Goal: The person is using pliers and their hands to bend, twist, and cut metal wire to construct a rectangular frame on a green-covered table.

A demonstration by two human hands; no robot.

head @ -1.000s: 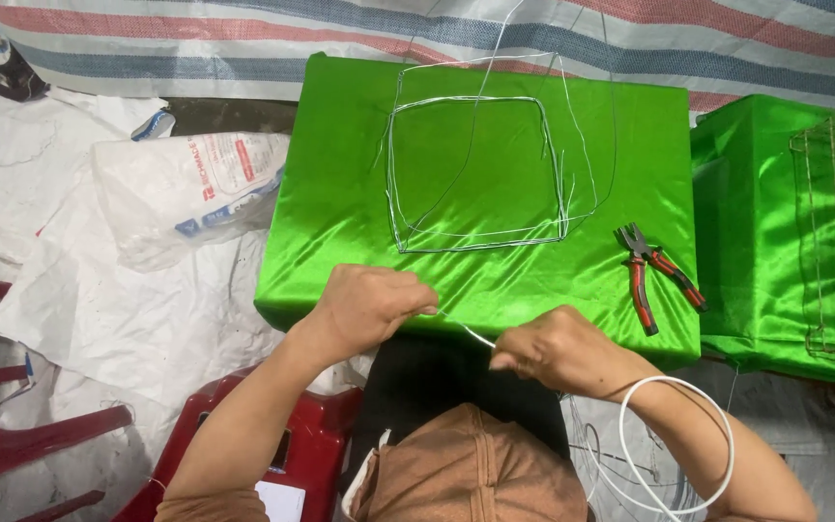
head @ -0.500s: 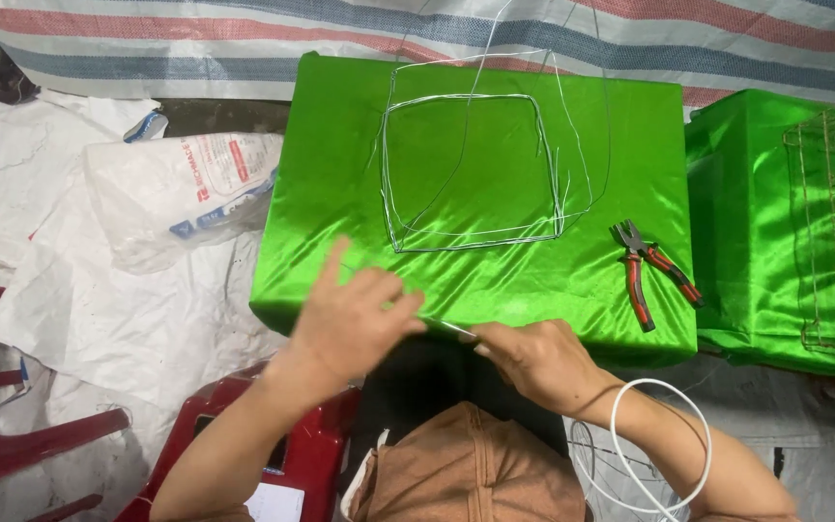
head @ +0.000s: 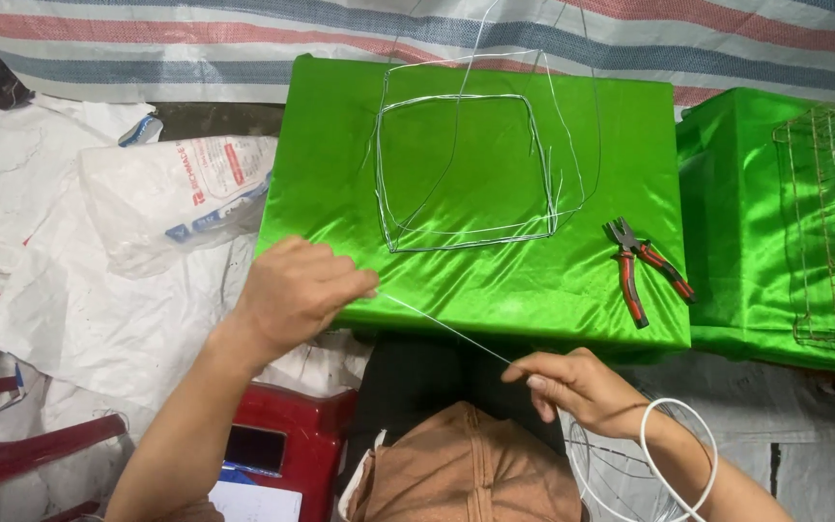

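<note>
Seen from above, a left hand point(head: 294, 290) and right hand point(head: 577, 389), fingers pinched shut, stretch a thin wire point(head: 445, 328) taut between them at the near edge of a green-covered table point(head: 495, 280). A square wire frame point(head: 466, 172) and red-handled pliers point(head: 644, 267) lie on the cloth.

1. My left hand point(head: 297, 290) and right hand point(head: 577, 387) pinch a thin silver wire point(head: 442, 327) stretched taut between them.
2. Beyond, a square bent-wire frame point(head: 466, 169) lies on the shiny green cloth-covered table point(head: 495, 280), with red-handled pliers point(head: 645, 266) beside it.
</note>
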